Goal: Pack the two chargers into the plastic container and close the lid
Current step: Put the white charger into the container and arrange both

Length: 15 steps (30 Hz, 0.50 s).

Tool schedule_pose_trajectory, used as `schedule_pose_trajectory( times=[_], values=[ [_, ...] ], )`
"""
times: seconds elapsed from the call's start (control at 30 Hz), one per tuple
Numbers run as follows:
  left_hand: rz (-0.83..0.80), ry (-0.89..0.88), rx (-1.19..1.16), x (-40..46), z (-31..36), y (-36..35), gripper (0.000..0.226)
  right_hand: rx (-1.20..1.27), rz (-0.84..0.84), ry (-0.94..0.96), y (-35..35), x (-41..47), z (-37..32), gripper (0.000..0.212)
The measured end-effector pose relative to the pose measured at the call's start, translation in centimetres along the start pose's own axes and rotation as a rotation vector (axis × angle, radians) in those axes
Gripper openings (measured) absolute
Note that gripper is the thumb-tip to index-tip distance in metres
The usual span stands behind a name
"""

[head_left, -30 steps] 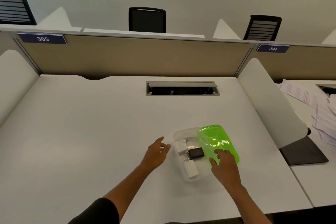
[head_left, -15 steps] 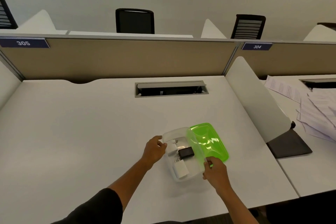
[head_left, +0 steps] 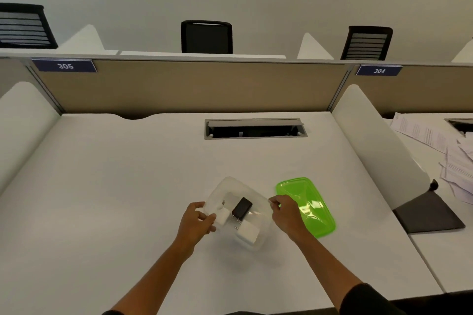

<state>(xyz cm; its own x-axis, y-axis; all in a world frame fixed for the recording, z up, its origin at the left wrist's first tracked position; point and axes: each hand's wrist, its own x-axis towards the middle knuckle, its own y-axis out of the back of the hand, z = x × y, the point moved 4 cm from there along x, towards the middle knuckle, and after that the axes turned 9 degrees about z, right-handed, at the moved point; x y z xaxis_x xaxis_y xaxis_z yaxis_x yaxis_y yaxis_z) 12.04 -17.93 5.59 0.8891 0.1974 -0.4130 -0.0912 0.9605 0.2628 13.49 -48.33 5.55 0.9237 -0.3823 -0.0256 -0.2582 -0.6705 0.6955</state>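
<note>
- Bright green lid (head_left: 305, 206)
- Clear container (head_left: 238, 212)
- One black charger (head_left: 242, 207), white chargers (head_left: 247, 232)
- White desk (head_left: 128, 186)
- Tan partition (head_left: 192, 87), navy number plates (head_left: 65, 66)

Clear plastic container (head_left: 258, 199) holds black charger (head_left: 242, 206) and white chargers (head_left: 247, 232); green lid (head_left: 308, 206) lies flat beside it
</note>
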Motion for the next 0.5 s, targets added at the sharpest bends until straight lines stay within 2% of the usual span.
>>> schedule_pose_trajectory(
  times=[0.17,0.5],
  values=[
    [0.100,0.104,-0.102,-1.8,-0.7,2.5,0.042,0.018,-0.040,0.091,-2.8,2.4,-3.2,0.019],
    [0.158,0.238,-0.269,-4.2,-2.7,3.9,0.041,0.056,-0.124,0.140,-6.6,5.1,-7.0,0.026]
  ],
)
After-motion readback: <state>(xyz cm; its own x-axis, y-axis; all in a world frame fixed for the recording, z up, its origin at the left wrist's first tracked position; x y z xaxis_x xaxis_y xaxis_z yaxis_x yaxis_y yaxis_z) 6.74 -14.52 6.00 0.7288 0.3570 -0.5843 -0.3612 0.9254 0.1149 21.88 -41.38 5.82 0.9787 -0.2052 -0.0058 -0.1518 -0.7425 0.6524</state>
